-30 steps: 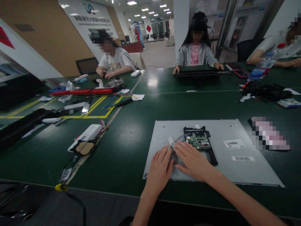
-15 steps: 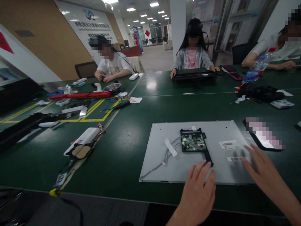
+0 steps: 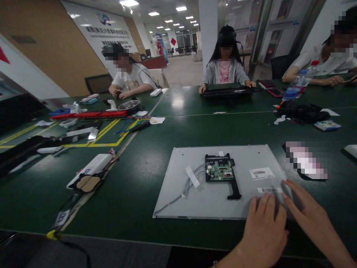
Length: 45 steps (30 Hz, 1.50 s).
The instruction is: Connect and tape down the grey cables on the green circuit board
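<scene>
A flat grey display panel (image 3: 170, 186) lies on the green table with its metal back up. Mounted near its middle is a green circuit board (image 3: 220, 172) in a black plastic bracket (image 3: 233, 188). Grey cables (image 3: 192, 186) run left from the board under a strip of white tape. At the panel's lower right corner, my left hand (image 3: 264, 227) has its fingers stretched out over the metal back, nothing visible in them. My right hand (image 3: 309, 214) is at the right edge, its fingers and thumb apart; whether the fingertips press the panel is unclear.
A phone (image 3: 305, 160) lies right of the panel. On the left are a white battery pack (image 3: 92, 169) with a cable, and several loose parts. Across the table, a person holds a black screen (image 3: 234, 91); bottles (image 3: 297, 85) stand near another person.
My left hand has moved right, from beside the black bracket to the panel's lower right corner near my right hand. The view has shifted slightly.
</scene>
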Tool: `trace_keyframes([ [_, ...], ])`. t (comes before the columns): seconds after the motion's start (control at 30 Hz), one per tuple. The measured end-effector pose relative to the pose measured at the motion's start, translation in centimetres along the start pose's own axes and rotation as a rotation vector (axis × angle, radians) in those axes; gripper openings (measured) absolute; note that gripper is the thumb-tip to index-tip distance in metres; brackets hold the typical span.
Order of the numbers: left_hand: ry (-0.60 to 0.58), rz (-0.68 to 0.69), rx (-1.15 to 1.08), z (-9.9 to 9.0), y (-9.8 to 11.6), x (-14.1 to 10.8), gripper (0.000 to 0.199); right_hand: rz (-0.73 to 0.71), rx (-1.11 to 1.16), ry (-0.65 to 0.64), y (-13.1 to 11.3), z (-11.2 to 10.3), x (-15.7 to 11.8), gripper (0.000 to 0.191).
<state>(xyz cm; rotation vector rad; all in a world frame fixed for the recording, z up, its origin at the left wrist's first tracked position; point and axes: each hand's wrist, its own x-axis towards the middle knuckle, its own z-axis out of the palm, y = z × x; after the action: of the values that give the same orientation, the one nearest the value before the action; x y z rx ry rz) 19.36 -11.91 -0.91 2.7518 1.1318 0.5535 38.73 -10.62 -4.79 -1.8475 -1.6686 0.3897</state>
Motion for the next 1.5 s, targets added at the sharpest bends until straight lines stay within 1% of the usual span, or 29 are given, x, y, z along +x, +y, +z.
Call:
trace_keyframes([
  [0.17, -0.014, -0.071, 0.083, 0.0, -0.9, -0.5, 0.054, -0.077, 0.049, -0.049, -2.4, 1.4, -0.2, 0.045],
  [0.3, -0.034, -0.108, 0.1, -0.4, -1.8, -1.3, 0.055, -0.135, 0.118, -0.101, -5.0, 2.3, -0.2, 0.042],
  [0.4, -0.042, -0.14, 0.095, -0.5, -2.7, -2.0, 0.056, -0.176, 0.149, -0.169, -7.0, 2.9, -0.2, 0.043],
  [0.53, -0.052, -0.228, 0.076, -0.6, -3.9, -2.7, 0.056, -0.227, 0.177, -0.283, -9.0, 3.5, 0.2, 0.045],
  [0.63, -0.068, -0.284, 0.043, -1.2, -4.6, -3.0, 0.056, -0.26, 0.192, -0.36, -10.1, 3.6, 0.9, 0.046],
  [0.77, -0.082, -0.316, 0.03, -2.3, -5.6, -3.5, 0.058, -0.282, 0.187, -0.408, -11.2, 3.9, 1.7, 0.047],
  [0.93, -0.092, -0.355, 0.029, -3.5, -7.2, -4.1, 0.052, -0.355, 0.102, -0.425, -11.6, 5.1, 3.5, 0.044],
  [1.03, -0.111, -0.376, 0.021, -4.1, -8.0, -4.5, 0.058, -0.417, 0.021, -0.403, -11.6, 6.2, 4.9, 0.043],
  [1.13, -0.111, -0.396, 0.006, -4.3, -8.9, -4.8, 0.067, -0.518, -0.056, -0.403, -11.8, 7.4, 6.0, 0.042],
  [1.27, -0.119, -0.422, -0.021, -4.0, -9.9, -5.3, 0.075, -0.627, -0.102, -0.435, -12.6, 8.8, 6.1, 0.047],
  [1.33, -0.122, -0.421, -0.043, -4.4, -10.2, -5.6, 0.075, -0.653, -0.128, -0.43, -13.2, 9.4, 5.8, 0.05],
  [1.4, -0.12, -0.417, -0.073, -5.4, -10.4, -6.1, 0.073, -0.667, -0.158, -0.406, -13.8, 9.9, 5.4, 0.051],
  [1.5, -0.127, -0.403, -0.117, -8.2, -11.5, -7.0, 0.066, -0.67, -0.19, -0.366, -14.8, 10.5, 5.0, 0.051],
])
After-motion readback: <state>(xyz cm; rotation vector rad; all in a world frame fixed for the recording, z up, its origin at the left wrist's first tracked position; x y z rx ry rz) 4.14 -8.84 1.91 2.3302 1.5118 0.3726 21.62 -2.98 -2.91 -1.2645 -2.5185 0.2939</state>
